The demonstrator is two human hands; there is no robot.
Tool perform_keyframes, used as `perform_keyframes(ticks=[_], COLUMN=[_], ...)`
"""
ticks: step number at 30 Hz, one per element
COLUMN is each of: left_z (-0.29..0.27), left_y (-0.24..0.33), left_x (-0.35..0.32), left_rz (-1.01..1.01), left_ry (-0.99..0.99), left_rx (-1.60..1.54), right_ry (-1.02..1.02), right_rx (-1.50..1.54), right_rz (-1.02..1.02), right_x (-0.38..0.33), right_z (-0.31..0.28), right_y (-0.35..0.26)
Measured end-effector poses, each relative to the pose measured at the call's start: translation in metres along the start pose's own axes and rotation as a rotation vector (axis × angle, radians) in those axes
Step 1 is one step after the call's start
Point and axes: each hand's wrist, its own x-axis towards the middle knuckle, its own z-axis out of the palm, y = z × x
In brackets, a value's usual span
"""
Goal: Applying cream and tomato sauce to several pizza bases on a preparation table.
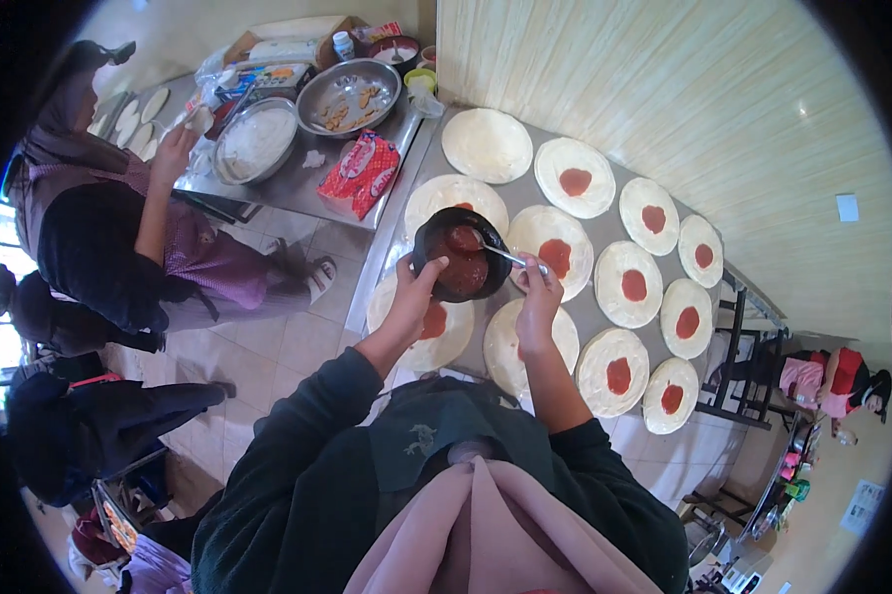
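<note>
In the head view, a black bowl [432,232] of red sauce [462,271] is held above the table [521,196] by the left hand [415,288], its thumb laid at the left rim. A spoon [506,256] is pinched by its handle in the fingers of the right hand [537,297], its head dipped in the sauce. The bowl is surrounded by pale dough rounds [486,146], most of them marked with a central red patch [575,182].
</note>
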Motion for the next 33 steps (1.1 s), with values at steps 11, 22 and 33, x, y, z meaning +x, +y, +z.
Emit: perform_keyframes(ticks=[11,22,33], left_z=[0.008,0.017,0.034], left_y=[0.004,0.01,0.016], left_x=[0.09,0.112,0.108], left_rz=[-0.12,-0.126,0.105], left_ry=[0.031,0.041,0.104], left_rx=[-0.038,-0.069,-0.015], right_ry=[0.186,-0.197,-0.102], right_rx=[0.045,-0.932,-0.932], right_rz=[-0.02,-0.937,-0.882], right_x=[0.094,0.198,0.102], right_z=[0.032,0.058,0.033], right_y=[-0.007,-0.008,-0.046])
